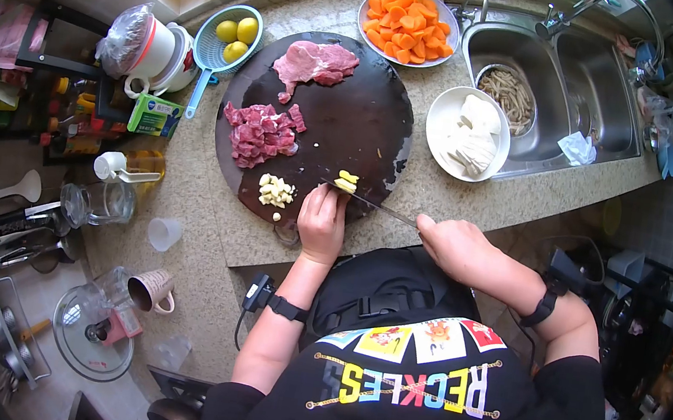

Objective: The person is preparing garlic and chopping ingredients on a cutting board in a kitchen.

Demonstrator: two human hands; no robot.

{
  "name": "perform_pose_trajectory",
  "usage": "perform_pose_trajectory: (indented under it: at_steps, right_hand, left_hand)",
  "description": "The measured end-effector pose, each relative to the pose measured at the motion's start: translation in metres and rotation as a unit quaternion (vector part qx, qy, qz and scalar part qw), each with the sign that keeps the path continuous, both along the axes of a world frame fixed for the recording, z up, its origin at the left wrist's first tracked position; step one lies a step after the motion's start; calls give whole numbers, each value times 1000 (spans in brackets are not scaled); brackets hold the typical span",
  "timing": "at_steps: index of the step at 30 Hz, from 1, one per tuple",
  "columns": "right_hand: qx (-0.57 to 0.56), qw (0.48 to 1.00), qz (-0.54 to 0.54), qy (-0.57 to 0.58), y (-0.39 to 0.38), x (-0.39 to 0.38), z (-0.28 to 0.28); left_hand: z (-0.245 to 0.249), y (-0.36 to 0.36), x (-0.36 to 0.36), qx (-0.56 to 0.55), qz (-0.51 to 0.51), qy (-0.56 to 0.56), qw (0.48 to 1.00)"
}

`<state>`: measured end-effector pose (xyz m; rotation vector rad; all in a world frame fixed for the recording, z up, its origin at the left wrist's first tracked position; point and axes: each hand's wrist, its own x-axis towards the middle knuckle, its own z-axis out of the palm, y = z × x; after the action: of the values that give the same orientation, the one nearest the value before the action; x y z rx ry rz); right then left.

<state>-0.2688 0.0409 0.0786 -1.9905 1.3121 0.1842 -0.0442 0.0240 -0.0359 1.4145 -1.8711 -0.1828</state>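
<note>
My right hand (453, 244) is closed around the handle of a knife (383, 209), whose thin blade points left across the board's near edge. My left hand (323, 223) rests on the round dark cutting board (348, 118), its fingers pressed together beside the blade tip. Whatever lies under those fingertips is hidden. Just past the blade are pale yellow slices (346, 181), perhaps ginger. Chopped garlic (276, 191) sits in a small pile left of my left hand. Farther back on the board lie cut red meat (261, 134) and a larger piece of raw meat (315, 64).
Behind the board stands a plate of carrot chunks (409, 26). A white bowl (467, 134) with pale food is at the right, near the double sink (556, 94). At the left are a blue strainer (227, 38) with yellow fruit, a plastic cup (164, 233) and a mug (152, 290).
</note>
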Motion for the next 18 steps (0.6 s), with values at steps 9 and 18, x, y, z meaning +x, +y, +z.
perform_pose_trajectory:
  at_steps: [9,18]
  right_hand:
    - [-48,998,-15,-45,-21,39,-57]
    - [-52,998,8,-21,-6,16,-20]
  left_hand:
    - [1,5,1,15,-2,4,1000]
    - [-1,4,2,37,-6,17,999]
